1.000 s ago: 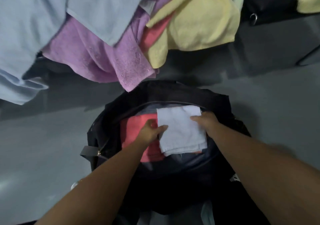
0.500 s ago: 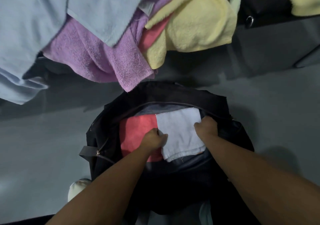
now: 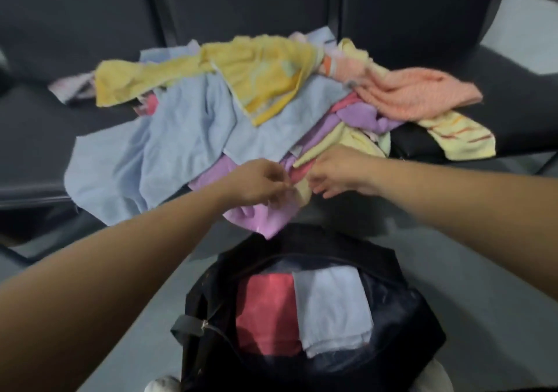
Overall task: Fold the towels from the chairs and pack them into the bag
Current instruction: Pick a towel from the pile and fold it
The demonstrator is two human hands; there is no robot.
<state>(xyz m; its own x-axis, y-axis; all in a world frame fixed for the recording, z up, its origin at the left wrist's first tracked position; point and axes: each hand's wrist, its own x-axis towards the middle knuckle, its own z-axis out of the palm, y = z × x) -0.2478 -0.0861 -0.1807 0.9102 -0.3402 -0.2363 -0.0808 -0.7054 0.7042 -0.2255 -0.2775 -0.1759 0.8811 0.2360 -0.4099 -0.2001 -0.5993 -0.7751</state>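
As left hand (image 3: 260,183) pinches pale yellow towel (image 3: 303,191), right hand (image 3: 341,174) just beside

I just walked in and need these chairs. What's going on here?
A person is packing towels. The black bag on the floor is open, with a folded red towel and a folded white towel side by side inside. The left hand and right hand are at the front edge of the loose pile on the chairs; blur hides what they grasp.

Fluffy terry-cloth towels (image 3: 211,125) lie on matt black chairs (image 3: 45,125); the bag (image 3: 401,325) is smooth dark fabric.
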